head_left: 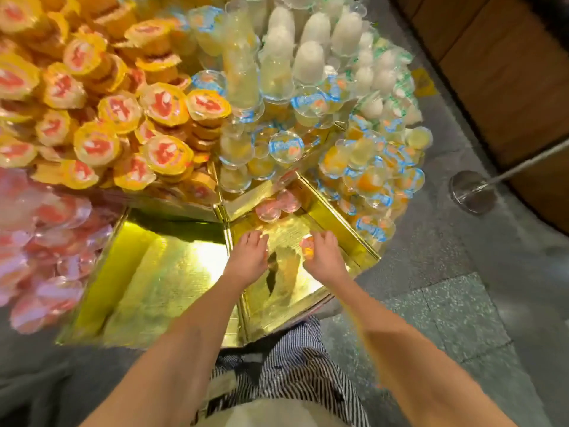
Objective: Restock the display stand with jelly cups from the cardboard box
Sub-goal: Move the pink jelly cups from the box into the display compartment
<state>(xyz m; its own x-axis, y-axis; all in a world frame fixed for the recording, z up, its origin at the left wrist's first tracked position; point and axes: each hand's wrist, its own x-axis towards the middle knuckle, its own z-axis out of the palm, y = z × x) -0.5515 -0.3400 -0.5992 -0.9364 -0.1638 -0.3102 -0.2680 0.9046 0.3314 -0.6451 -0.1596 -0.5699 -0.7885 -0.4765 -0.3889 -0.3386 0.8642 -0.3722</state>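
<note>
Compartment (286, 291) (gold, stand's (172, 257) 6 o'clock): gripping jelly cup (308, 246) in right hand (324, 254), resting left hand (248, 257) flat, fingers straight, at cup's 9 o'clock.

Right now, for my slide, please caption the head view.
Above a gold tray, the left hand is beside the right hand, which holds a jelly cup.

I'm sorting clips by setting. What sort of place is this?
Probably a shop or mall sales floor: a gold display stand heaped with jelly cups sorted by kind, standing on a stone floor near a barrier post.
</note>
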